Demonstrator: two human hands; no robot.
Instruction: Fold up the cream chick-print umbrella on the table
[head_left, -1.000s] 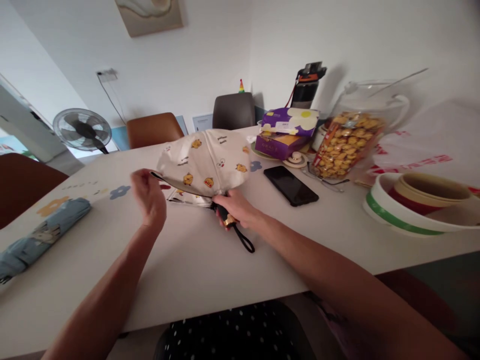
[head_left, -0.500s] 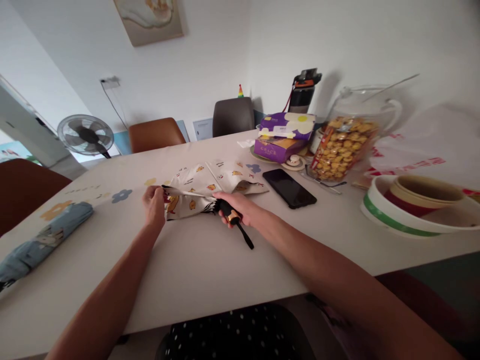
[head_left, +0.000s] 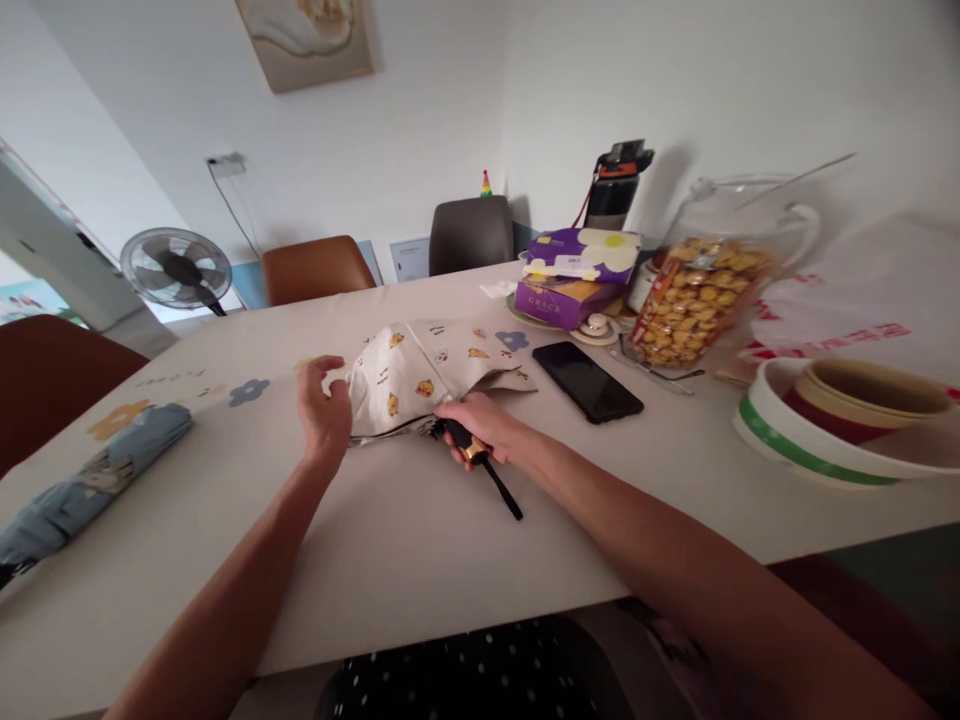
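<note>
White umbrella (head_left: 401, 375) lies on the bench (head_left: 405, 550), its handle, toward five o'clock, gripped by the right hand (head_left: 480, 425); the left hand (head_left: 326, 412) curves loosely at nine, fingers parted. Nearby: phone (head_left: 589, 382) at three, purple packs (head_left: 574, 275) at two, blue umbrella (head_left: 97, 485) past eight.

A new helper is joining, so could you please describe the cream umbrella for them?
On the white table, find the phone, then look just left. The umbrella there, its black handle in the right hand, is cream with yellow cartoons, unlike the blue umbrella at far left.
</note>
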